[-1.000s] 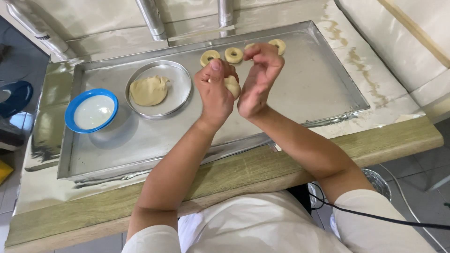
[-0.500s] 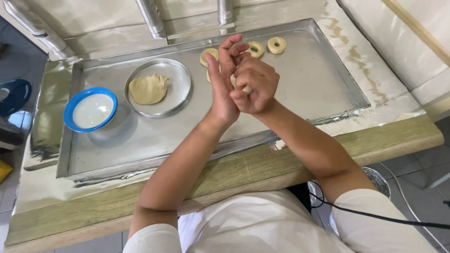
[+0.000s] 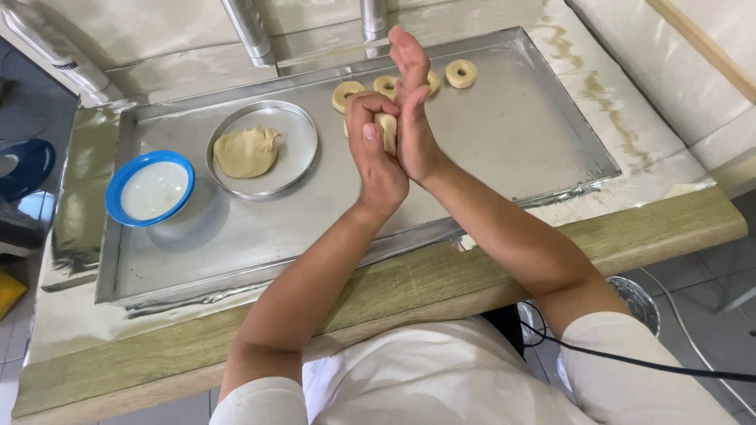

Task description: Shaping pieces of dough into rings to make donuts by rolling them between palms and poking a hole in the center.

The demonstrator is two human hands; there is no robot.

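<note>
Now, dough piece point(image 3: 387, 130): a small pale roll pressed between the two palms, held above the tray; its long axis runs roughly up and down in the head view, pointing away from the person toward the far rim.
Left hand point(image 3: 376, 149): fingers curled around the near side of the dough piece, thumb forward, closed on it.
Right hand point(image 3: 414, 110): flat, fingers stretched out and pointing away from the body, palm pressed against the dough piece and the left hand.
Tray point(image 3: 512, 149): wide, shallow metal, lying on a foil-covered counter.
Dough rings point(image 3: 461, 73): a short row near the tray's far rim, just behind the hands, partly hidden by them.
Metal plate point(image 3: 299, 149): round, left of the hands, carrying a lump of dough point(image 3: 246, 151).
Blue bowl point(image 3: 118, 182): at the tray's left end, white inside, well apart from the hands.
</note>
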